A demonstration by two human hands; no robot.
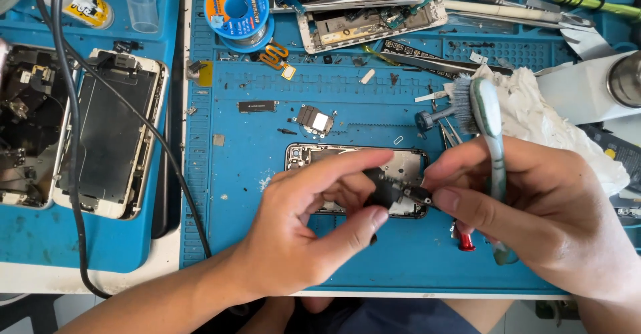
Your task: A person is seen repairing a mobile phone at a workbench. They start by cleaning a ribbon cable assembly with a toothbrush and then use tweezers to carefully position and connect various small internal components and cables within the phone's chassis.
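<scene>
Left hand (304, 230) pinched a small black part (382, 192) between thumb and forefinger, grip closed on it, just above the opened phone frame (407, 164) near the middle of the blue mat (254, 167). Right hand (534, 220) steadied the part's other end while clamping a green toothbrush (486, 124) upright. Risk: the part (tiny, held only by fingertips) could slip and vanish among the loose bits on the mat, or the thin connector could bend if both hands twisted.
</scene>
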